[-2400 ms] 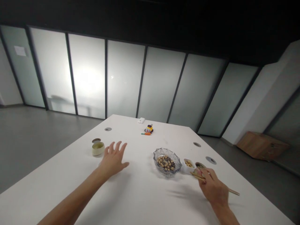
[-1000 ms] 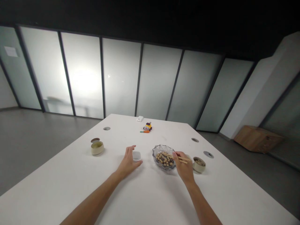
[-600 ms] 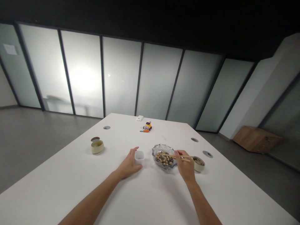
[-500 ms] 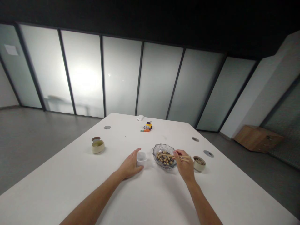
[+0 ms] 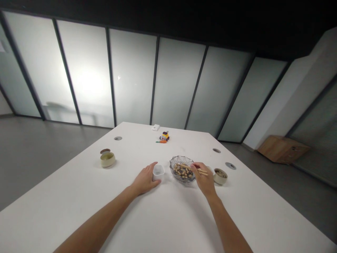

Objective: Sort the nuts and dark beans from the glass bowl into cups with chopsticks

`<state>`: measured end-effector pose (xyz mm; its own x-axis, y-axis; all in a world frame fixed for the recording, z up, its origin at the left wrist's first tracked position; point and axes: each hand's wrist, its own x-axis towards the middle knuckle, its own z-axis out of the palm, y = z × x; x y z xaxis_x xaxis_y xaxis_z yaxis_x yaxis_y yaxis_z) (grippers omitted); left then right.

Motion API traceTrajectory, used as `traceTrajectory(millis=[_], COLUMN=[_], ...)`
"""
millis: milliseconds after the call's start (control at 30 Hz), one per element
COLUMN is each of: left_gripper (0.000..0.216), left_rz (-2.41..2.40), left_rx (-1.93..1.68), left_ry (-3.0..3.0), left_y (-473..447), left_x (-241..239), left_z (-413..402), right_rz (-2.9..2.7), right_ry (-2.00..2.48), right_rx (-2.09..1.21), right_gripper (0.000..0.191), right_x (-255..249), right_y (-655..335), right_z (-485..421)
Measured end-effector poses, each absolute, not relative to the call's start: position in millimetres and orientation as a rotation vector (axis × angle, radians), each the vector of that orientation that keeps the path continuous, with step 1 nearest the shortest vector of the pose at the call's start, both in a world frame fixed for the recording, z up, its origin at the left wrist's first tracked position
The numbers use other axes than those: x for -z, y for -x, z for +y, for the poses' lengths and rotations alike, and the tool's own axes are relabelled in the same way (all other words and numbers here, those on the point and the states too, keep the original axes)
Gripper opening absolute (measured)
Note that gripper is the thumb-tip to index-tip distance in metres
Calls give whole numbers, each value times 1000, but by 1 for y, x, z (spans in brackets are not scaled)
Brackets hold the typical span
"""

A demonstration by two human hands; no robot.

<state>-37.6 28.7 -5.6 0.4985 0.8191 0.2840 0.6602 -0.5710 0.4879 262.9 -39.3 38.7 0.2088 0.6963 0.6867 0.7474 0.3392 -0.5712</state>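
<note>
My left hand (image 5: 143,180) is curled round a small white translucent plastic container (image 5: 159,170) that stands on the table. Fingers lie at its far side and the thumb at its near side. In my right hand (image 5: 205,180) is a pair of wooden chopsticks (image 5: 186,166). Their tips point left into a clear glass bowl (image 5: 174,160) with a scalloped rim. Inside the bowl lies a mix of pale and dark small pieces (image 5: 181,172), perhaps nuts and seeds. Just beyond the right hand, a whitish thing (image 5: 211,170) is partly hidden.
On the white table (image 5: 163,218), a cream bowl (image 5: 220,178) with contents stands at right and a greenish cream bowl (image 5: 107,160) at left. Farther back are a yellow toy car (image 5: 164,136), a toy carrot (image 5: 162,141) and a white block-like item (image 5: 156,127). Round grommets dot the tabletop.
The camera view has shifted slightly, so everything sits a little higher and further left. Both hands keep their holds, and the chopstick tips remain in the glass bowl.
</note>
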Motion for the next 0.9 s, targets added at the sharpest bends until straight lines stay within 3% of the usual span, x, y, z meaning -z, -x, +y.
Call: traceTrajectory(millis=[467, 900], left_gripper=[82, 81], left_rz=[1196, 1224], left_rx=[-733, -691], left_ry=[-2398, -2407], left_y=[39, 39], left_x=[4, -3], left_z=[30, 26], right_rz=[-1574, -1608], right_ry=[1367, 1361], right_rx=[130, 146], right_gripper=[54, 48], right_x=[-44, -44], right_y=[-262, -260], right_z=[-42, -43])
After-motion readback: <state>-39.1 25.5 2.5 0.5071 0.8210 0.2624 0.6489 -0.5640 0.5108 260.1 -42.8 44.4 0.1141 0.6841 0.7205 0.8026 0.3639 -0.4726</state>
